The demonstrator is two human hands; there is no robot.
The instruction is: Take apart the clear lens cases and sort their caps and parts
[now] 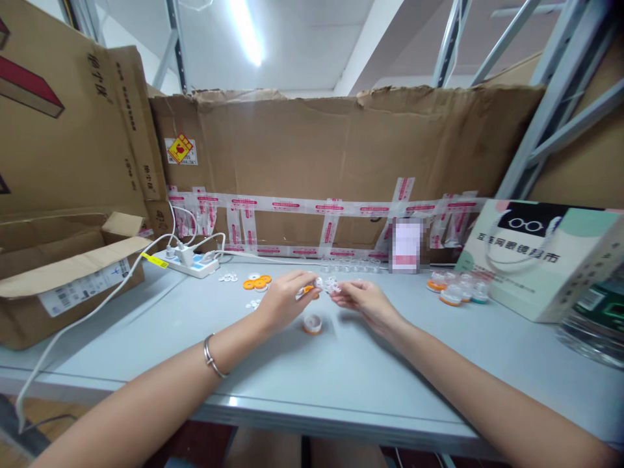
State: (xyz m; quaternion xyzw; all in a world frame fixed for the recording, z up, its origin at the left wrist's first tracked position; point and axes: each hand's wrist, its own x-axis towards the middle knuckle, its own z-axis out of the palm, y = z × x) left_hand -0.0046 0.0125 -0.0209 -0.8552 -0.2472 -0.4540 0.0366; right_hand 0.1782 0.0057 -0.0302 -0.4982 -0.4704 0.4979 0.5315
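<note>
L grip [286,301] pinching sm. clear pc [319,283] | R grip [371,304] pinching 2nd clear pc [332,286] | orange-based clear cup [312,324] sitting on desk [277,377], contents unclear

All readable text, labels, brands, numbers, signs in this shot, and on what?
"眼镜超市": paper bag, end of its large line; preceding characters uncertain.
Glasses pictogram: same bag.
Too small or blurred: bag's fine print, left carton print, open box's label, rear cardboard's sticker, packing tape, yellow tag, bottle label.
Pixelated: upright panel.
</note>
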